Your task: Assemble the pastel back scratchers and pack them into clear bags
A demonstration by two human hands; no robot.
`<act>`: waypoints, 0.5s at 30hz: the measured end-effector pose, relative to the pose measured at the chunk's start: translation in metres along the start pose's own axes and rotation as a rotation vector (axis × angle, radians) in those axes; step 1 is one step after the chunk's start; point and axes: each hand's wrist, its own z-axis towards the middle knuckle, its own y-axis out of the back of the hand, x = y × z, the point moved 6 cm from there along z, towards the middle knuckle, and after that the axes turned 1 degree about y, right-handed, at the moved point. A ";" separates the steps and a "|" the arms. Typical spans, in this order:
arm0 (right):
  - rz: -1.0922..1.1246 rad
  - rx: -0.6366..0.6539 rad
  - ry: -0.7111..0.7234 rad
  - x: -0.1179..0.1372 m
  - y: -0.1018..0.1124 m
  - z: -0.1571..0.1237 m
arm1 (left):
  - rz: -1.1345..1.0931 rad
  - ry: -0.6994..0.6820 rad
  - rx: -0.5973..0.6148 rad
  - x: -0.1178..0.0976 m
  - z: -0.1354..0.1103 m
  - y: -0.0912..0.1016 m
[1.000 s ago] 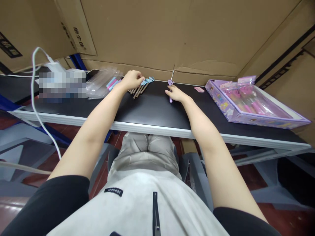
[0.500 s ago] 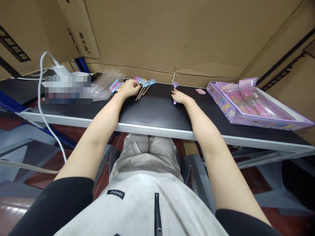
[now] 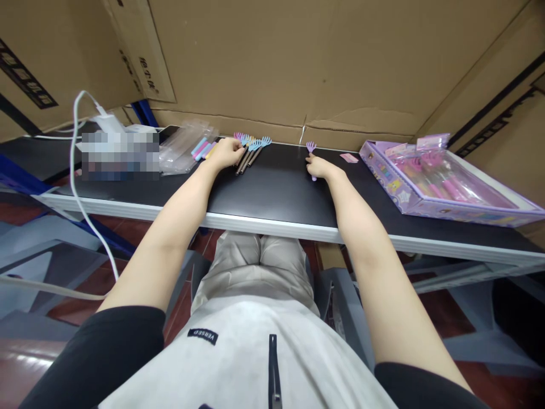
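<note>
My left hand (image 3: pixel 225 153) is closed at the left side of a bunch of small back scratchers (image 3: pixel 254 146), its fingertips pinching at their shafts. These have pink, yellow and blue claw heads and dark metallic rods; the hand hides part of them. Coloured handles (image 3: pixel 203 149) show just left of the hand. My right hand (image 3: pixel 320 167) is closed around a purple back scratcher (image 3: pixel 311 146). Its claw head points to the back of the table, and its handle end shows below my fingers.
Clear plastic bags (image 3: pixel 179 149) lie left of the handles, near a white charger (image 3: pixel 109 122) with its cable. A pink card (image 3: pixel 349 158) is right of my right hand. Farther right stands a purple display box (image 3: pixel 394 184) with packaged pink pieces. Cardboard walls (image 3: pixel 255 68) enclose the black table (image 3: pixel 272 196).
My right hand has shifted slightly right with the purple back scratcher. My left hand stays at the bunch, almost unmoved; the whole view has moved a little.
</note>
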 end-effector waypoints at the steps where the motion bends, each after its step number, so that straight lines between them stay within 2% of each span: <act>1: -0.009 0.038 -0.029 0.000 -0.001 -0.001 | 0.005 -0.001 0.001 0.000 0.000 0.000; 4: -0.032 0.102 -0.064 0.002 -0.003 -0.005 | 0.013 -0.008 0.000 0.001 0.000 0.000; 10: -0.006 0.067 -0.044 -0.003 -0.001 -0.004 | 0.031 0.008 -0.006 0.002 0.003 0.001; 12: -0.047 0.071 -0.028 -0.001 -0.001 -0.004 | 0.048 0.069 -0.056 0.007 0.003 0.010; 15: -0.140 0.119 -0.045 0.003 0.000 -0.007 | 0.070 0.247 -0.201 0.026 -0.002 0.033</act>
